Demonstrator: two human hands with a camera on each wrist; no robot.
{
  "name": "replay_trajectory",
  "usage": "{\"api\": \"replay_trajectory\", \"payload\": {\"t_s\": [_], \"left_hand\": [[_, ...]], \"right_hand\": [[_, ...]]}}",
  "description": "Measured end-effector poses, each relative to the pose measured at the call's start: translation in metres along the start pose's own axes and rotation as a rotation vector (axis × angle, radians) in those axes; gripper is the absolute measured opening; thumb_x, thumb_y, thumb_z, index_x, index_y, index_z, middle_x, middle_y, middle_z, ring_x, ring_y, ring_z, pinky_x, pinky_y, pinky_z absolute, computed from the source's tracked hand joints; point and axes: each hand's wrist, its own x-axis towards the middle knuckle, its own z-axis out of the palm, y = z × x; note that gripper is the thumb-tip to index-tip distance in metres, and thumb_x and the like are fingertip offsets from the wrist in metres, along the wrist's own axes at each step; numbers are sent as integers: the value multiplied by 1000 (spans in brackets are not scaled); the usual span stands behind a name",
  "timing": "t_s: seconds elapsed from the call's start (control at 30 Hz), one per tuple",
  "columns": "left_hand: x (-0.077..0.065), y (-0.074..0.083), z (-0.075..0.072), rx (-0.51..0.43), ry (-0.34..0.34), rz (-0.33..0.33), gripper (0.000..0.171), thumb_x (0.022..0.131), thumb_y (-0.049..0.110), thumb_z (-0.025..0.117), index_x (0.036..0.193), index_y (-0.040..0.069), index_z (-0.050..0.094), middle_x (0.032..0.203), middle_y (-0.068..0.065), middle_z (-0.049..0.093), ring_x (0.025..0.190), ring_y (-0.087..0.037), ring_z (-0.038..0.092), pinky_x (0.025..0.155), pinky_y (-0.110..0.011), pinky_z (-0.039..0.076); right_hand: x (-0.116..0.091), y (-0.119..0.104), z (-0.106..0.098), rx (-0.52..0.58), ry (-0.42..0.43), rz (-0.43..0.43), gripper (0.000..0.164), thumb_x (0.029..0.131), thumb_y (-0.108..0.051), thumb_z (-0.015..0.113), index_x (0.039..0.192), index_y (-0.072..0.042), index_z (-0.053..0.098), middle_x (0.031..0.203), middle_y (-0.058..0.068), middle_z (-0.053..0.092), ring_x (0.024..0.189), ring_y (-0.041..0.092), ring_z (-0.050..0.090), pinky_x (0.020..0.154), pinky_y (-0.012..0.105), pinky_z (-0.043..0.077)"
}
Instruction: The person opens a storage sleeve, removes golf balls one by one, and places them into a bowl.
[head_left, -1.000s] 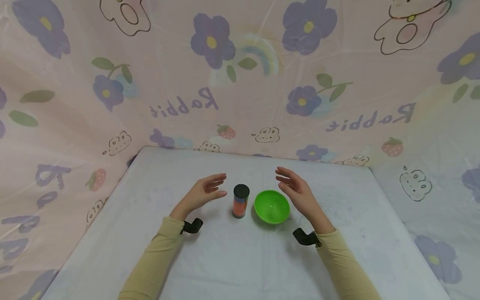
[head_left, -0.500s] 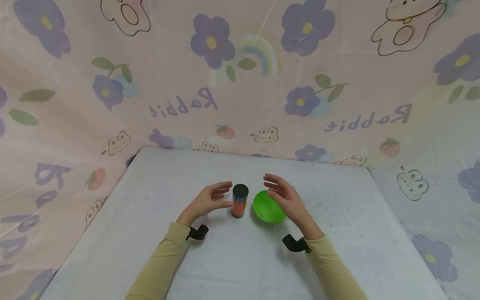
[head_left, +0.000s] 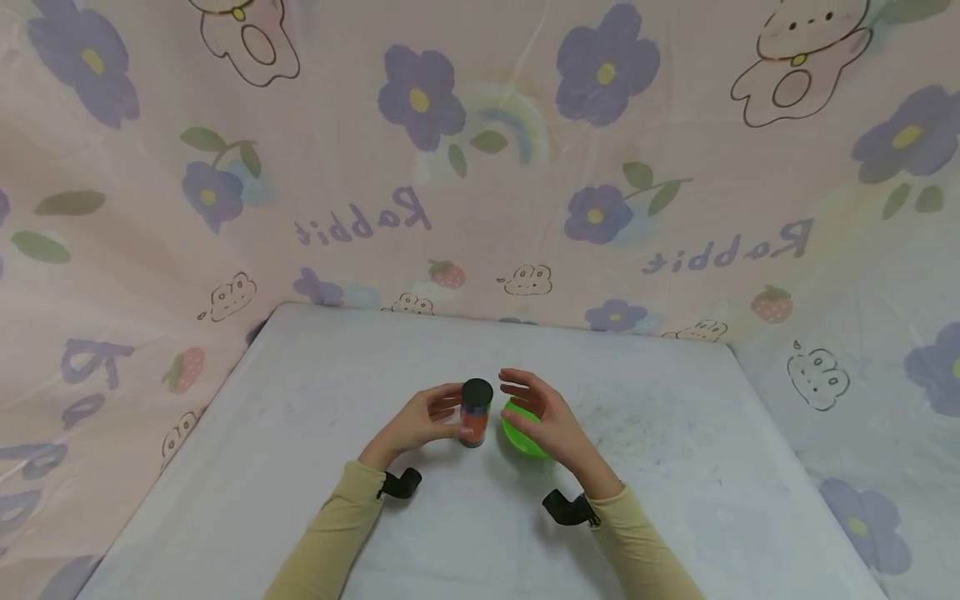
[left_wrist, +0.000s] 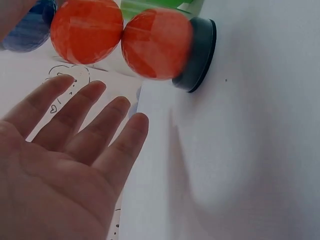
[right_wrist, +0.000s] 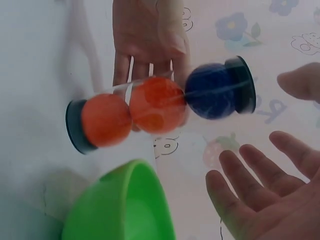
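Zero held | left grip [head_left: 418,422] spread beside tube [head_left: 476,407] | right grip [head_left: 546,422] spread, part-hiding green bowl [right_wrist: 102,205]

The word "Rabbit" [head_left: 363,218] stands twice, reversed, in purple letters on the patterned backdrop [head_left: 480,218].

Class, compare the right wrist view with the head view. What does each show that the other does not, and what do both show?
Only right wrist: the contents of the tube as separate balls, two orange balls and one blue ball.
Only head: sleeves, black wrist cameras, printed rainbow.
Both: tube, bowl, left grip, right grip.
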Motion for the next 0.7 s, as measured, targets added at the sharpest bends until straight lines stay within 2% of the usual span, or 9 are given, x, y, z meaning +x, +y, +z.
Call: {"api": "replay_trajectory", "payload": {"t_s": [0.13, 0.23, 0.33, 0.47, 0.53, 0.7], "left_hand": [[4, -15, 0, 30, 18, -2, 69, 78, 5, 80, 139, 7, 47, 138, -10, 50, 129, -30, 43, 107, -47, 32], [4, -19, 0, 48, 31, -10, 69, 76, 10, 82, 137, 10, 49, 136, -6, 52, 128, -26, 45, 106, -42, 34], [4, -20, 0, 36, 32, -19, 68, 76, 12, 82, 137, 11, 50, 136, -5, 52, 129, -26, 45, 106, -41, 34], [5, -20, 2, 17, 27, 2, 66, 78, 10, 81, 136, 8, 50, 135, -9, 52, 129, -31, 44, 106, -46, 33], [5, -19, 3, 9, 28, 10, 65, 78, 8, 80, 135, 6, 50, 134, -11, 53, 128, -33, 45, 105, -48, 33], [5, -14, 7, -19, 14, 14, 60, 77, 0, 78, 131, 4, 53, 126, -11, 58, 117, -34, 54, 103, -49, 37]], "right_hand": [[2, 0, 4, -8, -9, -10, 54, 86, 6, 66, 136, 4, 45, 137, 24, 46, 124, 46, 44, 99, 60, 35], [3, 2, 6, 7, -13, -11, 55, 85, 7, 67, 136, 4, 45, 137, 24, 45, 124, 49, 42, 99, 61, 34], [4, 15, 7, -1, -13, -20, 57, 85, 6, 68, 137, 1, 45, 138, 20, 46, 125, 46, 43, 99, 58, 35], [6, 33, 6, -31, -8, -28, 60, 84, -2, 72, 138, -7, 46, 139, 12, 47, 125, 36, 47, 99, 52, 40], [7, 34, 7, -40, -9, -20, 60, 84, -3, 73, 138, -9, 47, 139, 10, 48, 125, 33, 48, 99, 49, 41], [8, 24, 12, -22, -22, -29, 60, 83, 4, 71, 137, 0, 45, 137, 20, 47, 122, 40, 48, 97, 56, 39]]}}
